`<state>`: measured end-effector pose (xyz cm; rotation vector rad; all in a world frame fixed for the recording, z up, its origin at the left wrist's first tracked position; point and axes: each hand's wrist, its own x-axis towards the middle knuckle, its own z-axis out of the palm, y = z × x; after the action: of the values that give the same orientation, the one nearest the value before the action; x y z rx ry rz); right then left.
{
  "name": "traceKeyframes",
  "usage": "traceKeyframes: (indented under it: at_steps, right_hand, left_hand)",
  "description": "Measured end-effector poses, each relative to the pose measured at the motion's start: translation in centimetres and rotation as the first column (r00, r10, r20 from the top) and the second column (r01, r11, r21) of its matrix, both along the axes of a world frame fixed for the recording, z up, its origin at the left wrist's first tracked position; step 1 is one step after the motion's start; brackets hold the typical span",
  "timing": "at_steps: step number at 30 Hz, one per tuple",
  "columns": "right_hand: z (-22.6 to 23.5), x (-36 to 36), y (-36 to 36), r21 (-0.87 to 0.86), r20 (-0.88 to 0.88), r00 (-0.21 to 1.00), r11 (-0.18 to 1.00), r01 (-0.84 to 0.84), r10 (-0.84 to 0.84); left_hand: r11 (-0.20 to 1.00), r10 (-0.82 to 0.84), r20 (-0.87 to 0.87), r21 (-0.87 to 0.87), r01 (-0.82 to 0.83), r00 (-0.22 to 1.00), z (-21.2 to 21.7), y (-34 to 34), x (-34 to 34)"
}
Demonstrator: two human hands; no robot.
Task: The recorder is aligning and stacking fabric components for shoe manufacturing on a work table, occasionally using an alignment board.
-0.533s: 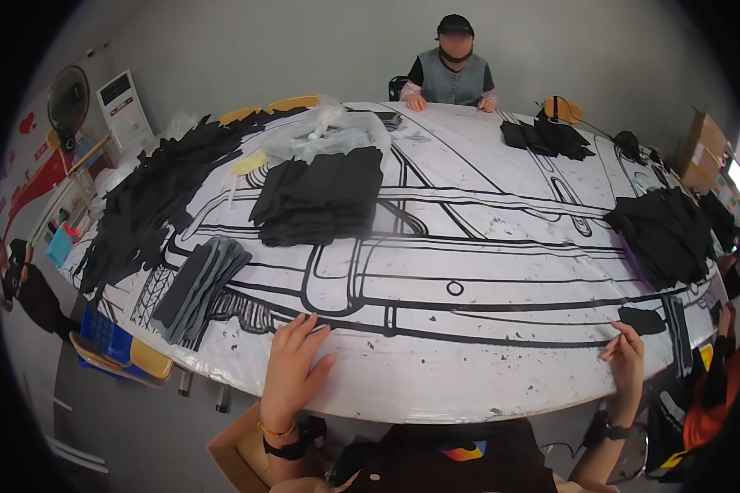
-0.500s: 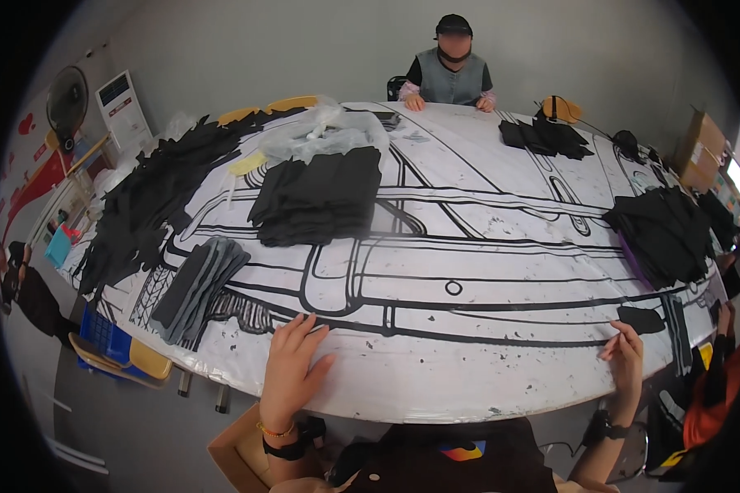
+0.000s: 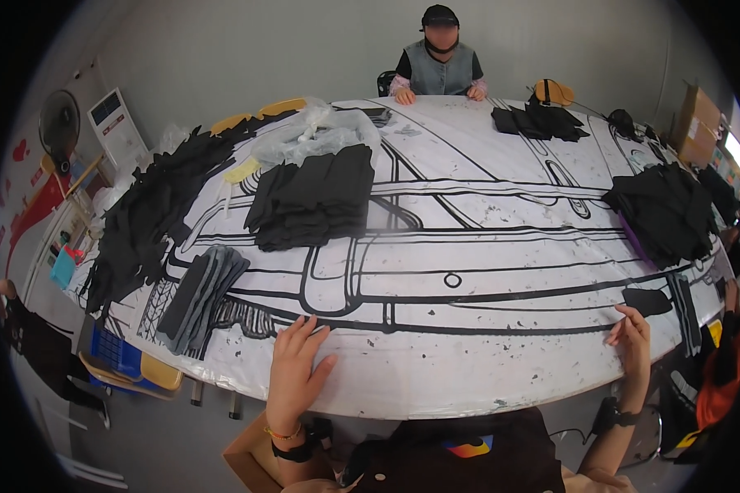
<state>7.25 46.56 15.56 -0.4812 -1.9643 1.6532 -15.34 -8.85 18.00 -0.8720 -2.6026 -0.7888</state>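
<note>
Left hand (image 3: 300, 361): 1, bare, palm down at the table's near edge; fingers slightly spread, thumb apart, holding nothing.

Right hand (image 3: 632, 335): 1, bare; fingers loosely bent, nothing visible in their grasp.

Small flat black fabric piece (image 3: 645, 301): 1, matt, roughly rectangular, corners rounded; lies just beyond the right fingertips, contact not discernible.

Narrow dark-grey and black fabric strips (image 3: 684, 316): lying lengthwise, just right of that piece.

Layered stack of dark-grey and black fabric lengths (image 3: 199, 300): 1, slanted, overlapping in bands; near left of table, apart from the left hand.

White table covering with thick black line drawing (image 3: 435, 370): 1, dark-flecked, beneath all fabric.
</note>
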Motion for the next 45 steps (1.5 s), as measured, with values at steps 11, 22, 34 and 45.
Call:
traceKeyframes:
  at_steps: [11,22,34,45]
  right_hand:
    - [-1.0,-0.5,0.2,-0.101,-0.102,0.995,0.995,-0.022,0.012]
    - [-5.2,1.0,5.8,-0.023,-0.069,0.996,0.998,0.060,-0.062]
    - [2.2,-2.2,-4.5,0.127,-0.072,0.997,0.992,0.002,0.007]
    - [7.0,4.1,2.9,0.215,-0.442,0.823,0.849,0.482,-0.355]
  left_hand:
    - [1.000,-0.020,-0.074,-0.013,0.019,0.997,0.4,-0.1,-0.2]
    - [0.999,0.026,-0.090,-0.030,-0.029,0.996,-0.5,-0.4,0.8]
    - [0.951,-0.250,0.045,0.199,0.236,0.967,0.2,-3.4,0.0]
    - [0.542,0.076,0.040,0.837,-0.075,0.996,2.0,-5.5,1.5]
